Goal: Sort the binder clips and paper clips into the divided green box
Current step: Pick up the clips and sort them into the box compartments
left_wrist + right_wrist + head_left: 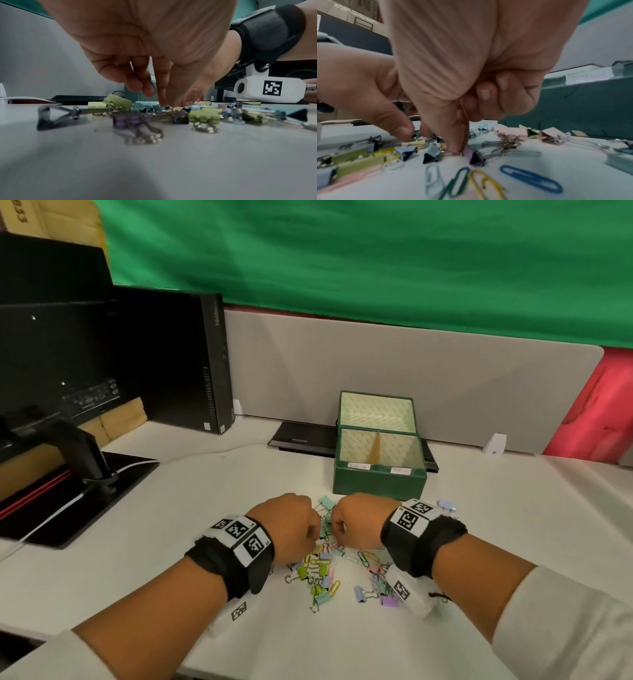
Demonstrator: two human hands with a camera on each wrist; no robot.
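Note:
A pile of pastel binder clips and coloured paper clips lies on the white desk in front of the green box. The box stands with its lid up and a divider splitting it in two. Both hands hover over the far end of the pile, fingers pointing down. My right hand pinches the wire handle of a purple binder clip between thumb and forefinger. My left hand pinches a small binder clip in the pile; its colour is hidden by the fingertips.
A black computer tower and a monitor stand base with a white cable occupy the left. A grey partition runs behind the box, with a flat black device at its foot. Loose paper clips lie nearest my right wrist.

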